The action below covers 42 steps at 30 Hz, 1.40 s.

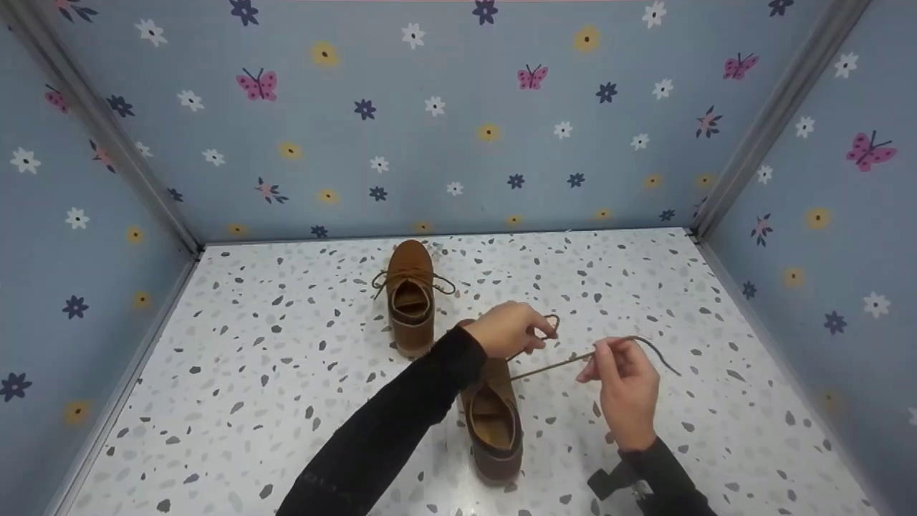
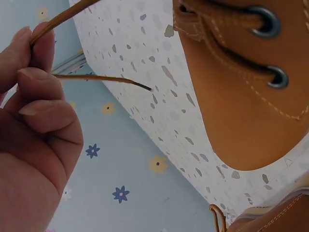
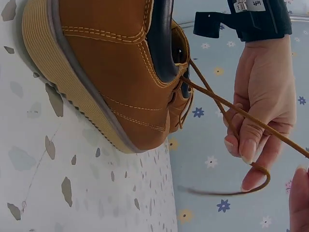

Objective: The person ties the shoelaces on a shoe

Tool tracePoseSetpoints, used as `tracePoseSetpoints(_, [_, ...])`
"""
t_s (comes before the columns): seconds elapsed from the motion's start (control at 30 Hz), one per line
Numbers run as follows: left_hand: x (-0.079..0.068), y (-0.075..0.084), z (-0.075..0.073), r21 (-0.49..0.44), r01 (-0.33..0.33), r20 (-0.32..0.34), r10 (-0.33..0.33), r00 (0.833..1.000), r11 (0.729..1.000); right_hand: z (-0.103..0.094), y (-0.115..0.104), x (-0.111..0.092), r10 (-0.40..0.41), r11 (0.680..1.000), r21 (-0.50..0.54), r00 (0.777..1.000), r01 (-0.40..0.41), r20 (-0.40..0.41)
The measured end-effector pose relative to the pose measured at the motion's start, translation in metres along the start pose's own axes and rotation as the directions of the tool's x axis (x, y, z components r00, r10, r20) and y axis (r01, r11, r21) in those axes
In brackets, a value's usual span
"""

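A brown lace-up shoe [image 1: 497,462] stands on the speckled floor, toe facing away, with two untied laces drawn out to its right. My left hand [image 1: 510,328] reaches across above the toe and pinches one lace; its loose end [image 2: 120,79] sticks out past the fingers in the left wrist view. To the right of the shoe, my right hand [image 1: 629,390] pinches the other lace [image 1: 551,367], pulled straight from the shoe, its tail curving beyond the fingers. The left sleeve and hand cover part of the toe. Only a sliver of the right hand [image 3: 300,200] shows in the right wrist view.
The matching brown shoe [image 1: 413,337], its laces tied in a bow, stands farther off to the left. Blue flower-patterned panels [image 1: 444,122] enclose the white speckled floor [image 1: 251,358] at the back and both sides, joined by grey corner posts.
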<state>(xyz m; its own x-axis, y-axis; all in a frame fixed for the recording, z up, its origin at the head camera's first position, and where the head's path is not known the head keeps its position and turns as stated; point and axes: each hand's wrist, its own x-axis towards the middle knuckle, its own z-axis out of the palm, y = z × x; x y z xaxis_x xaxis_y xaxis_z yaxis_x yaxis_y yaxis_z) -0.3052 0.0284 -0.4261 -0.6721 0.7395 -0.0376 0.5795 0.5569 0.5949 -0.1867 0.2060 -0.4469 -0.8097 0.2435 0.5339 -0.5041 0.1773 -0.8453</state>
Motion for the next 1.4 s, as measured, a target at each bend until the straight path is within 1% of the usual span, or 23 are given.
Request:
tracePoseSetpoints(0.07, [-0.001,-0.002,0.003,0.019,0.015,0.01,-0.015,1.0,1.0,0.001,-0.001,0.0,0.001,1.0,-0.012,1.0,-0.001,0.011])
tracePoseSetpoints(0.13, [-0.004,-0.007,0.006,0.038,0.046,0.015,-0.047,0.999,0.998,0.001,0.0,0.001,0.019,0.999,-0.032,1.0,-0.019,0.017])
tracePoseSetpoints(0.23, [-0.009,-0.015,0.008,0.041,0.096,-0.004,-0.096,0.995,0.994,0.0,0.004,0.002,0.062,0.997,-0.041,0.998,-0.061,0.018])
tracePoseSetpoints(0.37, [-0.018,-0.022,0.004,-0.001,0.117,-0.072,-0.117,0.991,0.993,-0.003,0.013,0.006,0.112,0.993,-0.038,0.994,-0.111,0.015])
tracePoseSetpoints(0.47, [-0.027,-0.025,-0.003,-0.031,0.11,-0.128,-0.114,0.985,0.993,-0.003,0.012,0.01,0.119,0.992,-0.045,0.992,-0.118,0.029])
tracePoseSetpoints(0.53, [-0.035,-0.026,-0.007,-0.057,0.104,-0.167,-0.112,0.979,0.993,-0.003,0.008,0.014,0.115,0.992,-0.062,0.992,-0.112,0.05])
tracePoseSetpoints(0.6, [-0.043,-0.028,-0.011,-0.085,0.099,-0.209,-0.115,0.971,0.991,-0.001,0.003,0.019,0.116,0.991,-0.069,0.99,-0.111,0.075])
tracePoseSetpoints(0.7, [-0.056,-0.03,-0.012,-0.126,0.069,-0.3,-0.104,0.948,0.99,0.001,-0.002,0.029,0.116,0.991,-0.087,0.985,-0.105,0.13])
tracePoseSetpoints(0.8, [-0.069,-0.034,-0.008,-0.167,0.026,-0.395,-0.092,0.914,0.986,0.004,0.0,0.045,0.11,0.989,-0.115,0.974,-0.088,0.197])
tracePoseSetpoints(0.87, [-0.078,-0.037,-0.004,-0.192,-0.006,-0.457,-0.084,0.885,0.981,0.008,0.004,0.057,0.094,0.987,-0.148,0.964,-0.058,0.25])
tracePoseSetpoints(0.93, [-0.087,-0.041,0.001,-0.213,-0.02,-0.522,-0.097,0.848,0.977,0.015,0.007,0.069,0.073,0.982,-0.187,0.948,-0.015,0.309])
tracePoseSetpoints(1.0, [-0.098,-0.046,0.006,-0.257,-0.026,-0.583,-0.133,0.802,0.966,0.026,0.007,0.08,0.048,0.978,-0.208,0.924,0.035,0.379])
tracePoseSetpoints(1.07, [-0.11,-0.05,0.009,-0.329,-0.041,-0.642,-0.191,0.742,0.944,0.041,0.004,0.09,0.018,0.97,-0.223,0.887,0.097,0.462])
tracePoseSetpoints(1.13, [-0.122,-0.053,0.011,-0.407,-0.059,-0.684,-0.262,0.681,0.911,0.056,0.0,0.099,-0.007,0.968,-0.208,0.837,0.144,0.547])
tracePoseSetpoints(1.2, [-0.134,-0.056,0.012,-0.469,-0.085,-0.708,-0.317,0.631,0.879,0.072,-0.003,0.105,-0.021,0.964,-0.196,0.785,0.181,0.619])
tracePoseSetpoints(1.23, [-0.139,-0.057,0.013,-0.487,-0.091,-0.716,-0.337,0.612,0.869,0.081,-0.005,0.107,-0.03,0.961,-0.19,0.758,0.201,0.652])
tracePoseSetpoints(1.27, [-0.143,-0.059,0.013,-0.496,-0.091,-0.721,-0.351,0.598,0.864,0.089,-0.006,0.109,-0.035,0.958,-0.185,0.732,0.218,0.68])
tracePoseSetpoints(1.33, [-0.15,-0.061,0.013,-0.508,-0.09,-0.724,-0.368,0.584,0.856,0.104,-0.007,0.108,-0.036,0.95,-0.189,0.686,0.249,0.726])
tracePoseSetpoints(1.4, [-0.156,-0.064,0.012,-0.512,-0.087,-0.73,-0.379,0.569,0.855,0.119,-0.008,0.105,-0.04,0.943,-0.186,0.647,0.277,0.761])
